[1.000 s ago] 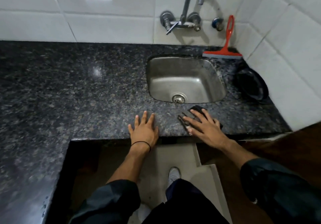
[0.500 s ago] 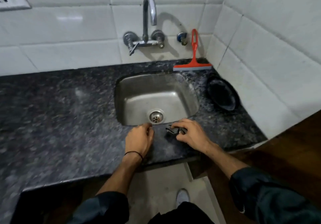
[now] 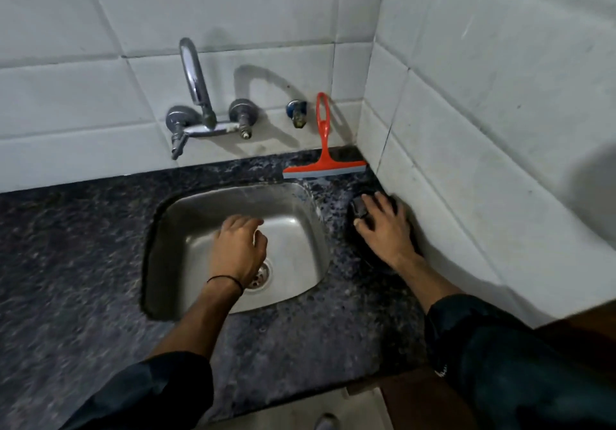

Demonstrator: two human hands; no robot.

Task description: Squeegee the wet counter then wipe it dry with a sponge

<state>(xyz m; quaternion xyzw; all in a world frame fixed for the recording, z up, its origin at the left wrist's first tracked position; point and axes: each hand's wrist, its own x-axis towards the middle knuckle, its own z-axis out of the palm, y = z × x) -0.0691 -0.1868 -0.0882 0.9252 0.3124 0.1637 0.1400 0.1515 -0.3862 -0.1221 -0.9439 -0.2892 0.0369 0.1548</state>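
Note:
A red squeegee (image 3: 325, 166) leans upright against the tiled back wall in the corner, its blade resting on the dark speckled counter (image 3: 83, 246). My right hand (image 3: 386, 226) lies on a black dish (image 3: 354, 234) by the right wall. Its fingertips hold a small dark sponge-like pad (image 3: 359, 208) against the dish. My left hand (image 3: 238, 249) hovers over the steel sink (image 3: 300, 203), above the drain, with fingers curled and nothing visible in them. The counter looks glossy; the image blur hides any water on it.
A chrome tap (image 3: 196, 96) with two valves is mounted on the wall behind the sink. White tiled walls close in the back and right sides. The counter stretches away to the left. Its front edge is near my body, with floor below.
My right hand picked up the dark pad from the counter's front edge and carried it right onto the black dish. My left hand moved from the front edge to above the sink.

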